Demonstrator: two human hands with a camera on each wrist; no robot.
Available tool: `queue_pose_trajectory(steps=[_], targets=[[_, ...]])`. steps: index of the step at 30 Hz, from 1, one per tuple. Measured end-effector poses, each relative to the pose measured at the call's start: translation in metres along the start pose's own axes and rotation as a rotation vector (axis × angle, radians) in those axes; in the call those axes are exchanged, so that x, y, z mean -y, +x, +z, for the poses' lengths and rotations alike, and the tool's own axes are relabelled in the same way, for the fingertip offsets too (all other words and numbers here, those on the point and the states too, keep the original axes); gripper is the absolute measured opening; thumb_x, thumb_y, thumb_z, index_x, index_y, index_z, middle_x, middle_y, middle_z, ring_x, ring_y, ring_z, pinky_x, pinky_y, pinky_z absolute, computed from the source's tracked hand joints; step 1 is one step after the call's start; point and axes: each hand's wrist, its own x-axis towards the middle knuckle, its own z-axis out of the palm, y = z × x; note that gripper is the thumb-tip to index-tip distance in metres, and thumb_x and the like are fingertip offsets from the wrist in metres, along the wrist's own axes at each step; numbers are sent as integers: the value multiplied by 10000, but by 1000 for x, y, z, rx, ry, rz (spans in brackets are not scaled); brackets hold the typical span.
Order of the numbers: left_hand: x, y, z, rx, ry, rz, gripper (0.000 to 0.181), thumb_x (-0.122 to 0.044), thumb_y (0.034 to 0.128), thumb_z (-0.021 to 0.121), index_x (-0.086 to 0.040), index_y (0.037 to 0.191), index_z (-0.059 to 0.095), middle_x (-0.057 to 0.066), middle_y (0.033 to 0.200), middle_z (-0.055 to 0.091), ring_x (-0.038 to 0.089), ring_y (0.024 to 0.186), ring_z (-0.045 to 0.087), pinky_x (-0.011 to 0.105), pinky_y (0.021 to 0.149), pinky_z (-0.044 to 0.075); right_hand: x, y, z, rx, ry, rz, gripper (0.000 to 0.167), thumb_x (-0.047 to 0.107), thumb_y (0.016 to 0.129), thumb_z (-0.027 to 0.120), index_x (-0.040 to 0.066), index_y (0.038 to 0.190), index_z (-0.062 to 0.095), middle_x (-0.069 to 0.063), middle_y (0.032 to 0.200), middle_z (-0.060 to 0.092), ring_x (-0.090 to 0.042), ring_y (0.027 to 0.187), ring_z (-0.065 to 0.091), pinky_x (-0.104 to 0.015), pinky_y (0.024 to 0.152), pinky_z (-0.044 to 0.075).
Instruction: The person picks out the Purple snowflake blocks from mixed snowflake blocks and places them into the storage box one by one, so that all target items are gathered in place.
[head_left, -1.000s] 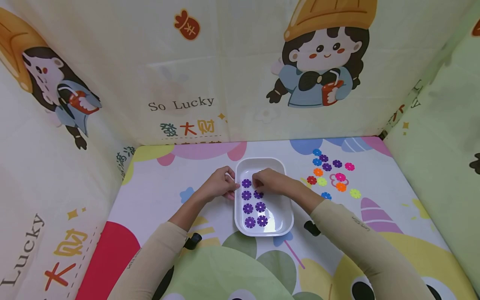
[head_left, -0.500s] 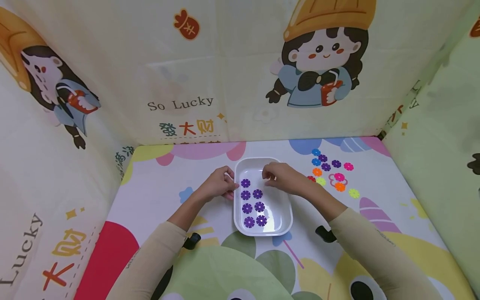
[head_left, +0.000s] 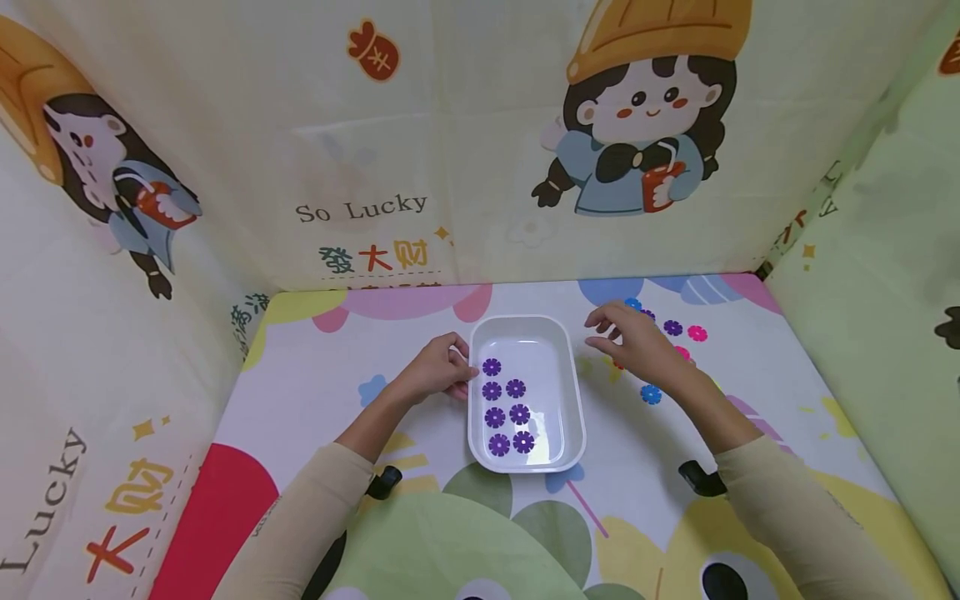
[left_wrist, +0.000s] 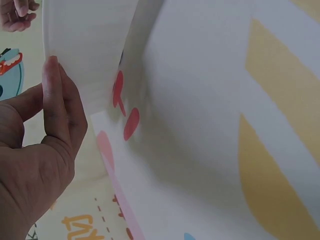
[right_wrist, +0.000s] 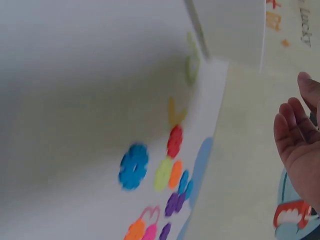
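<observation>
Far left: pale wall cloth (head_left: 82, 333) with a printed cartoon figure, then the red print (head_left: 217, 517) on the tablecloth (head_left: 322, 367). Left sleeve (head_left: 300, 517) is beige, black fitting (head_left: 385, 482) at its cuff. Left hand (head_left: 435, 367) grips the left side wall of the white tray (head_left: 551, 375), thumb at the rim; left wrist view has its fingers against the outer wall. Tray sits mid-table, long side running away from the person. In it, seven purple flower discs (head_left: 492, 391), flat, in two columns on the left half: four in the left column, three in the right, the right column stopping one short at the far end. Right of the tray, right hand (head_left: 637, 342) is raised above the table, apart from the tray, fingers loosely bent, thumb and index apart, nothing seen between them: released. Loose discs lie under and behind it: blue disc (head_left: 652, 394) nearest the person, purple disc (head_left: 672, 327) and pink disc (head_left: 697, 333) farther out. Right wrist view adds red disc (right_wrist: 175, 141), yellow disc (right_wrist: 163, 173) and orange disc (right_wrist: 175, 174) close together; others blurred or partly hidden. Right sleeve (head_left: 810, 517) beige too, comes in from the lower right.
</observation>
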Motion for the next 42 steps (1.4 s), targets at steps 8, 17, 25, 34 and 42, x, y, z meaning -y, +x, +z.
queue_pose_trajectory(steps=[8, 17, 25, 34, 42], targets=[[0, 1, 0, 0, 7, -9, 369, -68, 965, 717, 14, 1253, 502, 220, 947, 695, 185, 606, 705, 429, 666, 684, -42, -15, -20, -47, -54, 41, 291, 63, 917, 776, -4, 1170, 650, -182, 1126, 665, -319, 999, 674, -493, 847, 651], [0, -1, 1, 10, 4, -2, 359, -65, 966, 713, 18, 1242, 498, 251, 970, 697, 184, 596, 706, 438, 669, 683, -78, -26, -27, 3, 0, 303, 373, 139, 983, 714, 50, 1331, 612, -198, 1241, 644, -368, 1079, 618, -301, 708, 668], [-1, -2, 0, 12, -1, -7, 375, -57, 964, 713, 27, 1255, 492, 289, 1007, 691, 181, 593, 707, 419, 653, 683, -100, -25, -19, -13, -22, 399, 403, 184, 1003, 693, 46, 1370, 600, -230, 1219, 607, -375, 1079, 584, -426, 813, 677], [-1, -3, -2, -5, 0, -10, 327, -58, 964, 712, 0, 1212, 506, 212, 935, 692, 182, 596, 700, 446, 675, 683, -109, -17, -13, -19, -41, 440, 392, 138, 1006, 681, 21, 1370, 597, -228, 1182, 605, -378, 1078, 575, -504, 930, 642], [-3, -2, 0, 1, 8, -12, 380, -65, 965, 714, 27, 1263, 497, 268, 1003, 695, 177, 600, 704, 418, 662, 684, -115, -15, -9, -1, -74, 470, 448, 108, 992, 692, -12, 1399, 549, -289, 1320, 551, -478, 1238, 518, -617, 1058, 539]])
